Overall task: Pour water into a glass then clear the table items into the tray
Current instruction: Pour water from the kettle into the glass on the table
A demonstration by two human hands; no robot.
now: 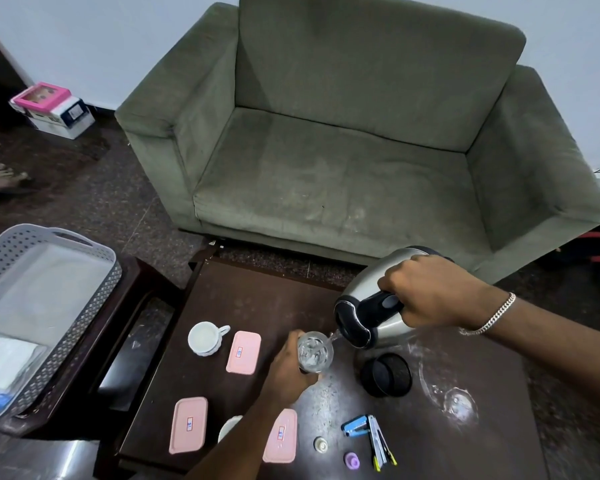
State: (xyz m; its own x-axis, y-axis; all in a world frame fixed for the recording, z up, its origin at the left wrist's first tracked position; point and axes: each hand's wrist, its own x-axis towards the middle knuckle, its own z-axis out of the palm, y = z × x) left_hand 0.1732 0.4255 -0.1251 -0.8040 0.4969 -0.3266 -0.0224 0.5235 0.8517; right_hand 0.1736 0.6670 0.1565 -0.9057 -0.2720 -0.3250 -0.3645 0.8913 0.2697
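A: One step of two is in hand: pouring. My right hand point(433, 292) grips the tilted kettle point(368, 306) by its handle; my left hand point(288, 365) is wrapped round the glass point(314, 351) above the table point(257, 292).

B: Next?

A: I judge: level the kettle, set both down, then load the grey tray point(49, 271) at far left.

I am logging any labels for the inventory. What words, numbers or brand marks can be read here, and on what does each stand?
No text can be read with certainty.
Far pink lid: small sticker, print blurred.
Near left pink lid: sticker, blurred.
Near right pink lid: sticker, blurred.
White box on the floor: dark label, too small.
Kettle, cup and tray: no marking visible.
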